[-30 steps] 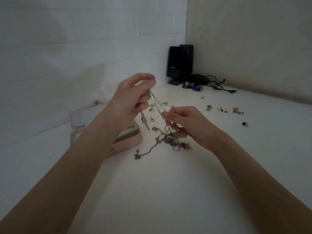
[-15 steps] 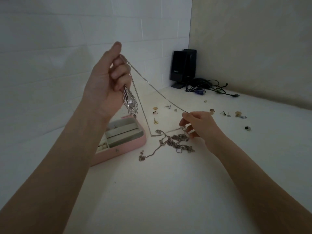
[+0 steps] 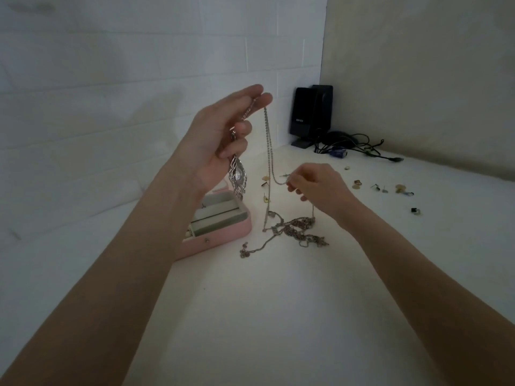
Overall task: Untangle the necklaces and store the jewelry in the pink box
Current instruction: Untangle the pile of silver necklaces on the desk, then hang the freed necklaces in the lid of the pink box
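The left hand (image 3: 220,143) is raised above the pink box (image 3: 223,235), its fingers (image 3: 252,97) curled and pinching a silver chain (image 3: 269,146) at the top, a leaf-shaped pendant (image 3: 238,178) hanging below the palm. The right hand (image 3: 320,188), lower, pinches the same chain between thumb and forefinger. The chain drops to a tangle of necklaces (image 3: 295,231) on the white counter (image 3: 278,316), just beside the open box. Small earrings (image 3: 390,188) lie scattered farther right; the counter's near half gives open room.
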Available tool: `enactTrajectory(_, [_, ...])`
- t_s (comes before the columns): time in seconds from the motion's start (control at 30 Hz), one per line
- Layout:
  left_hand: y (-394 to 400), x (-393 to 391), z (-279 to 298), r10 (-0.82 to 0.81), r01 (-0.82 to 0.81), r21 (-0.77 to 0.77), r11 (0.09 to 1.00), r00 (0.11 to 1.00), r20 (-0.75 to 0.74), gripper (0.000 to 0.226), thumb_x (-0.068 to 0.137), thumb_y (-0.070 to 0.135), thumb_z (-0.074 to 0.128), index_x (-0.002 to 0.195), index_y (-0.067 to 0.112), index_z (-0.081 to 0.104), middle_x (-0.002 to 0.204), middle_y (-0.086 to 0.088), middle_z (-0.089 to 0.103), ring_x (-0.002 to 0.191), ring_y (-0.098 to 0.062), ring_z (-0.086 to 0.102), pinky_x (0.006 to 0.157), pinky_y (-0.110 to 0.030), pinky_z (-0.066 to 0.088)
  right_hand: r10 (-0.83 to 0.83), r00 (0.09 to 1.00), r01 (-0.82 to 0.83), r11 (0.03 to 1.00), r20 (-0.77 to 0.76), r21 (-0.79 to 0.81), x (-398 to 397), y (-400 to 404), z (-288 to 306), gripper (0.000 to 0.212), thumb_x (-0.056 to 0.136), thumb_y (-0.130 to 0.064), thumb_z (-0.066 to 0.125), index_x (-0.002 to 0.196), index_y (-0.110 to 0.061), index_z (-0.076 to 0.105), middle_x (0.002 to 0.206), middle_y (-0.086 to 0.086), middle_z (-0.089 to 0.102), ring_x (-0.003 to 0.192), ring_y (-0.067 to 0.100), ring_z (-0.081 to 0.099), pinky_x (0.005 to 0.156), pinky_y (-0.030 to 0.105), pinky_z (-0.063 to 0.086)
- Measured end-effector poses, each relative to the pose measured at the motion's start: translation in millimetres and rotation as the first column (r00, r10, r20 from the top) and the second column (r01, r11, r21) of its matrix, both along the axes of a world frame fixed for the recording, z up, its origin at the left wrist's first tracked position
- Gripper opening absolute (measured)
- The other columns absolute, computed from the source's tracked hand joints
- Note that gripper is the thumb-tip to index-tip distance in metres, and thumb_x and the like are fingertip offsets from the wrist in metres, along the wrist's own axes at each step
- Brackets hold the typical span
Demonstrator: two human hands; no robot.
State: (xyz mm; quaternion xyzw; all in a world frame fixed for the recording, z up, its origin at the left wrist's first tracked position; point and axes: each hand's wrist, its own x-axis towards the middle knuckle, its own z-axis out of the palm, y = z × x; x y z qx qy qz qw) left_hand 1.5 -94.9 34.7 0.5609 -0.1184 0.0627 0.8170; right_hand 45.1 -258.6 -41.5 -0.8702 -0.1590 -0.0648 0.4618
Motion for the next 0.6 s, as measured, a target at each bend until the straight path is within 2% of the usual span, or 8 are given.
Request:
enactTrajectory(0.1, [-4, -1, 10, -0.034, 0.039, 0.137, 0.99, 0.999, -0.04, 0.018, 0.094, 0.01, 0.046, 0.097, 0.014, 0.063, 0.089, 0.005, 0.072, 0.041, 0.0, 0.039, 0.03, -0.009, 0.017, 0.065, 0.996, -0.082, 0.924, -0.058, -0.374, 6, 8, 15, 0.02, 0.092, -0.023, 0.054, 0.105, -0.012, 0.064, 0.109, 0.004, 0.062, 0.097, 0.019, 0.056, 0.078, 0.026, 0.043])
enactTrajectory(0.2, [-11, -2, 23, -0.04, 0.072, 0.312, 0.947, 0.994, -0.105, 0.016, 0.092, 0.014, 0.053, 0.101, 0.013, 0.066, 0.097, 0.003, 0.072, 0.042, -0.001, 0.039, 0.031, -0.01, 0.017, 0.04, 0.991, -0.1, 0.852, -0.128, -0.514, 3, 14, 39, 0.024, 0.091, -0.02, 0.054, 0.11, -0.009, 0.064, 0.115, 0.006, 0.06, 0.105, 0.023, 0.055, 0.082, 0.03, 0.045])
enactTrajectory(0.23, [-14, -3, 26, -0.034, 0.075, 0.35, 0.934, 0.992, -0.121, 0.016, 0.092, 0.015, 0.054, 0.102, 0.012, 0.067, 0.098, 0.002, 0.072, 0.043, -0.001, 0.039, 0.031, -0.01, 0.017, 0.039, 0.994, -0.081, 0.884, -0.1, -0.46, 2, 16, 47, 0.023, 0.091, -0.016, 0.052, 0.107, -0.006, 0.064, 0.112, 0.007, 0.062, 0.103, 0.023, 0.057, 0.084, 0.033, 0.047])
enactTrajectory(0.3, [-19, -4, 29, -0.022, 0.076, 0.387, 0.919, 0.99, -0.142, 0.017, 0.091, 0.015, 0.056, 0.103, 0.011, 0.067, 0.099, 0.001, 0.072, 0.044, -0.002, 0.04, 0.031, -0.011, 0.018, 0.072, 0.993, -0.085, 0.985, -0.09, -0.15, -5, 17, 63, 0.019, 0.092, -0.009, 0.046, 0.096, -0.006, 0.064, 0.1, 0.006, 0.068, 0.093, 0.019, 0.06, 0.084, 0.034, 0.047])
enactTrajectory(0.37, [-19, -6, 29, -0.006, 0.057, 0.377, 0.924, 0.991, -0.136, 0.017, 0.091, 0.013, 0.054, 0.103, 0.011, 0.067, 0.098, 0.002, 0.072, 0.044, -0.002, 0.041, 0.031, -0.011, 0.019, 0.183, 0.969, -0.147, 0.968, -0.167, 0.205, -13, 18, 73, 0.024, 0.094, -0.013, 0.04, 0.095, -0.009, 0.064, 0.087, 0.005, 0.071, 0.085, 0.016, 0.064, 0.082, 0.03, 0.044])
enactTrajectory(0.4, [-18, -6, 30, 0.01, 0.034, 0.371, 0.928, 0.993, -0.116, 0.018, 0.092, 0.011, 0.052, 0.103, 0.012, 0.066, 0.097, 0.003, 0.072, 0.045, -0.002, 0.041, 0.032, -0.012, 0.02, 0.238, 0.951, -0.167, 0.934, -0.2, 0.317, -16, 18, 76, 0.026, 0.096, -0.016, 0.038, 0.094, -0.009, 0.063, 0.08, 0.005, 0.071, 0.08, 0.017, 0.067, 0.083, 0.03, 0.045])
enactTrajectory(0.5, [-7, -8, 34, 0.082, -0.067, 0.344, 0.937, 0.996, -0.028, 0.018, 0.092, 0.009, 0.051, 0.102, 0.014, 0.066, 0.098, 0.004, 0.071, 0.048, -0.002, 0.045, 0.035, -0.012, 0.025, 0.35, 0.906, -0.187, 0.836, -0.239, 0.517, -19, 16, 79, 0.029, 0.097, -0.021, 0.039, 0.09, -0.007, 0.064, 0.065, 0.003, 0.057, 0.06, 0.016, 0.055, 0.073, 0.029, 0.048])
enactTrajectory(0.6, [8, -13, 41, 0.138, -0.137, 0.241, 0.961, 0.99, 0.016, 0.017, 0.092, 0.007, 0.052, 0.1, 0.012, 0.067, 0.089, 0.004, 0.071, 0.05, -0.002, 0.05, 0.038, -0.012, 0.031, 0.341, 0.921, -0.198, 0.827, -0.189, 0.526, -15, 17, 82, 0.02, 0.094, -0.019, 0.052, 0.089, -0.006, 0.067, 0.064, -0.001, 0.046, 0.054, 0.009, 0.04, 0.059, 0.022, 0.041])
